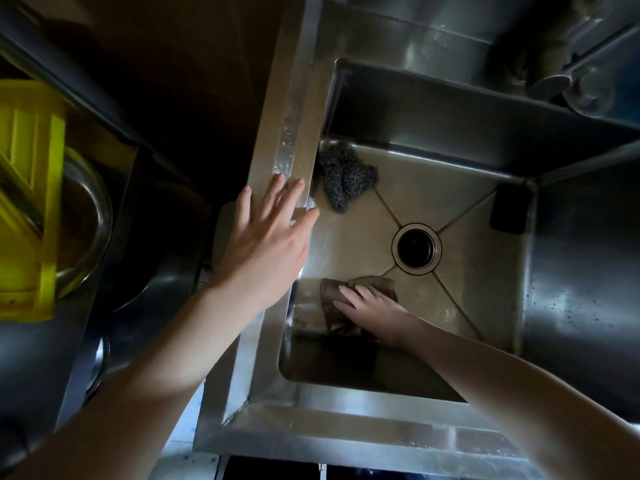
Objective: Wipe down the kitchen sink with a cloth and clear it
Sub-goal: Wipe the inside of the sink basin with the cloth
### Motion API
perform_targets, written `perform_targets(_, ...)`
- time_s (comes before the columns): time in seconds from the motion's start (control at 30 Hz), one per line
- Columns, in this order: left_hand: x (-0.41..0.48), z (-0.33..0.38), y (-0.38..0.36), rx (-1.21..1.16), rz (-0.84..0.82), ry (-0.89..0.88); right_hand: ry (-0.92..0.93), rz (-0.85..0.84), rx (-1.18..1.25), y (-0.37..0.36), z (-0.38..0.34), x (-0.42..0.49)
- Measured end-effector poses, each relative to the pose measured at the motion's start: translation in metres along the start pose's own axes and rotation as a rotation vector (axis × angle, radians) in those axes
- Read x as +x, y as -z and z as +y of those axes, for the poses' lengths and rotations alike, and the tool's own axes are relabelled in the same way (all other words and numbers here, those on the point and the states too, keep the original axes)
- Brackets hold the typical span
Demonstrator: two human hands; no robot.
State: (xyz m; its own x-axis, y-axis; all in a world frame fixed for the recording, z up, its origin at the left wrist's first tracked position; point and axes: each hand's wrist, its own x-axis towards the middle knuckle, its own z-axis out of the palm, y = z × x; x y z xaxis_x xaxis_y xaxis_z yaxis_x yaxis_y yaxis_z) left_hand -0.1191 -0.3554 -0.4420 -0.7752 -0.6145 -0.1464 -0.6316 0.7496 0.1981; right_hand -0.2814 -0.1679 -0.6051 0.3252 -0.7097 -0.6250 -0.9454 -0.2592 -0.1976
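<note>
A square steel sink (491,306) fills the middle of the view, with a round drain (416,248) at its centre. My right hand (372,304) lies flat, fingers straight, pressing a brown cloth (332,306) onto the sink floor near the front left corner. My left hand (266,233) rests open with spread fingers on the sink's left rim (284,140). A grey steel wool scrubber (343,174) lies in the back left corner of the basin. A black sponge (510,207) leans in the back right corner.
A tap (568,81) hangs over the sink's back right. On the left stand a yellow plastic crate (27,202) and a steel bowl (86,223). The steel counter (581,271) continues to the right of the basin.
</note>
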Motion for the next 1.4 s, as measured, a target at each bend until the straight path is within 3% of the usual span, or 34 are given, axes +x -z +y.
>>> perform_targets(0.37, -0.015, 0.028, -0.004, 0.042, -0.008, 0.054, 0.084, -0.082, -0.050, -0.001, 0.017, -0.021)
perform_targets(0.6, -0.042, 0.071, -0.024, -0.046, 0.013, 0.159, 0.067, -0.177, -0.078, -0.025, 0.047, -0.061)
perform_targets(0.8, -0.076, 0.122, -0.041, -0.191, 0.086, 0.280, 0.102, -0.157, -0.086, -0.053, 0.092, -0.109)
perform_targets(0.93, -0.100, 0.151, -0.044, -0.208, -0.031, 0.381, 0.071, -0.190, -0.111, -0.070, 0.118, -0.128)
perform_targets(1.1, -0.111, 0.174, -0.041, -0.188, -0.206, 0.373, 0.049, -0.204, -0.074, -0.080, 0.124, -0.133)
perform_targets(1.4, -0.097, 0.182, -0.039, -0.151, -0.231, 0.330, 0.165, -0.032, -0.044, -0.052, 0.077, -0.080)
